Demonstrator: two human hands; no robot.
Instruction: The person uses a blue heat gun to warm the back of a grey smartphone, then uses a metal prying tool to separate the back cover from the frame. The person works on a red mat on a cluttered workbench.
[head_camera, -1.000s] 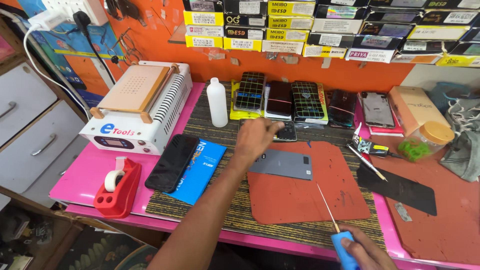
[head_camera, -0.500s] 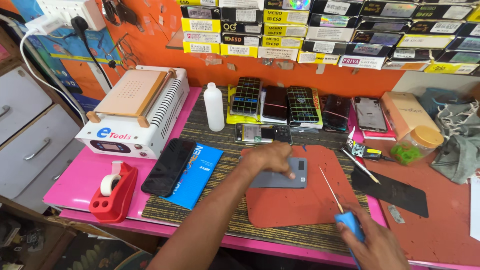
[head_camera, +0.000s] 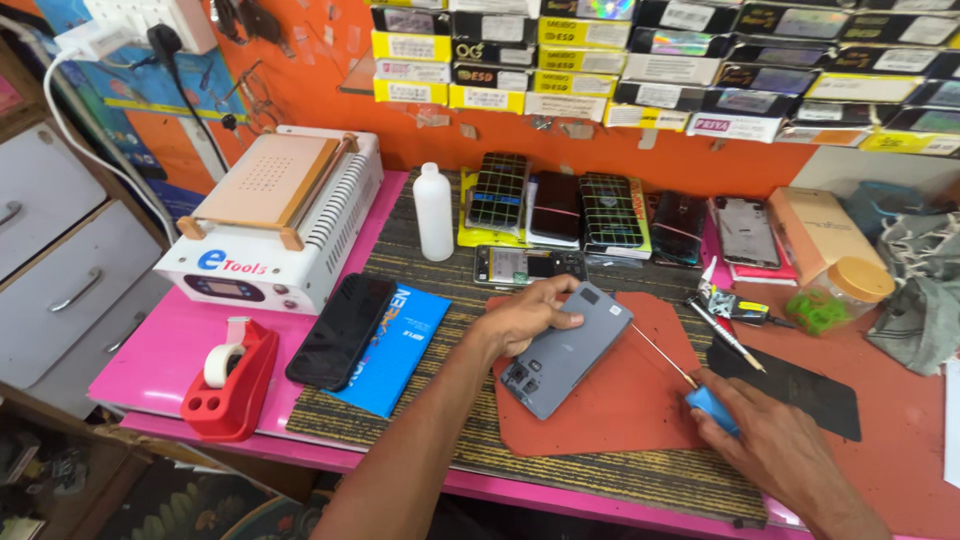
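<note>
Here the left hand (head_camera: 525, 318) clamps the phone (head_camera: 566, 350), thumb on the near long edge, fingers curled over the far one. The phone lies back-up on the red mat (head_camera: 600, 400), tilted diagonally, camera end toward the person. The right hand (head_camera: 765, 440) is closed around the blue handle of a screwdriver (head_camera: 690, 385), whose thin shaft points up-left with the tip just beside the phone's right edge; contact can't be told.

Handling, as a judgement: the phone looks light, stiff and flat, with a smooth back that is likely slippery. Hold by the long edges, as now, not by the face. The screen underneath is fragile, so pressing down hard or prying at the edge risks a crack. The mat probably gives some grip.

Looks: grey slab, matte back, rounded corners, and a dark camera cluster at the lower-left corner. No case visible.

Around it: a striped mat (head_camera: 420, 260) sits under the red one, all on a pink table (head_camera: 150, 350). A black phone (head_camera: 342, 330) lies on a blue box (head_camera: 392, 348) to the left, with a red tape dispenser (head_camera: 232, 385) near the front edge. A white heating machine (head_camera: 275, 225) stands back-left, with a white bottle (head_camera: 433, 212) beside it. A row of phones (head_camera: 580, 210) leans at the back. A jar (head_camera: 850, 290) stands to the right, and a dark panel (head_camera: 800, 380) lies near the right hand.
</note>
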